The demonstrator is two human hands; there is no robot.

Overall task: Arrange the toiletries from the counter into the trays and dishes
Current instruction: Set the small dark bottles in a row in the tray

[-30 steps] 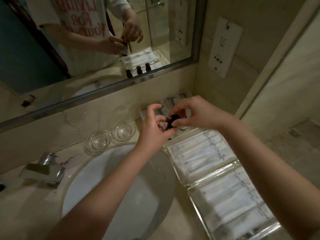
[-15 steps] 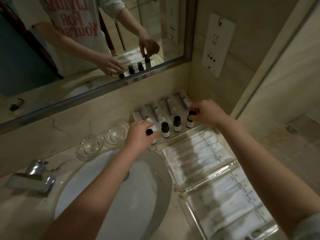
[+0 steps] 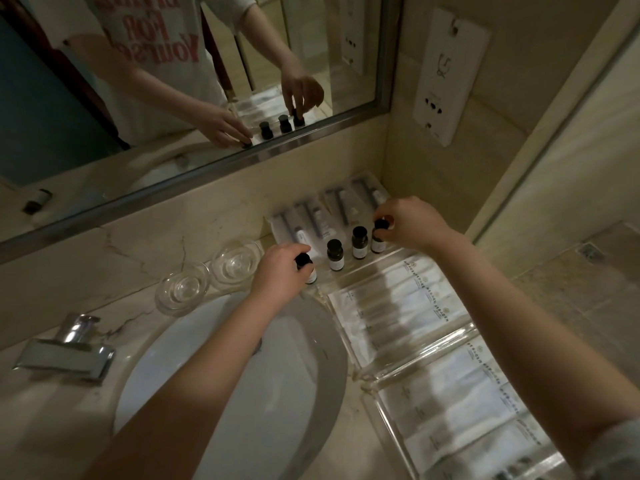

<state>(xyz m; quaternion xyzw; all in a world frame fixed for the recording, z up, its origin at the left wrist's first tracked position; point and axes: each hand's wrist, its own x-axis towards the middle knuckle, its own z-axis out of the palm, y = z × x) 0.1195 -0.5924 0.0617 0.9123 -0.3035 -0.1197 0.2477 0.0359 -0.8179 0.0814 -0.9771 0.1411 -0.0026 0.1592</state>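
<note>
Several small black-capped bottles stand in a row on the counter behind the glass trays. My left hand (image 3: 280,271) grips the leftmost bottle (image 3: 308,270) by its cap. My right hand (image 3: 408,225) pinches the cap of the rightmost bottle (image 3: 378,237). Two more bottles (image 3: 335,255) (image 3: 359,243) stand untouched between them. A near glass tray (image 3: 349,341) and a closer glass tray (image 3: 384,410) hold white sachets. Two round glass dishes (image 3: 182,285) (image 3: 238,259) sit to the left, with nothing in them.
Wrapped toothbrush kits (image 3: 325,213) lie against the back wall in the corner. The white sink basin (image 3: 221,382) is below my arms, the chrome tap (image 3: 69,348) to its left. A mirror (image 3: 173,81) spans the wall, and a socket panel (image 3: 446,74) hangs at right.
A second ago both hands held one bottle together above the counter. They then parted and came down onto the two end bottles of the row, where they stay now.
</note>
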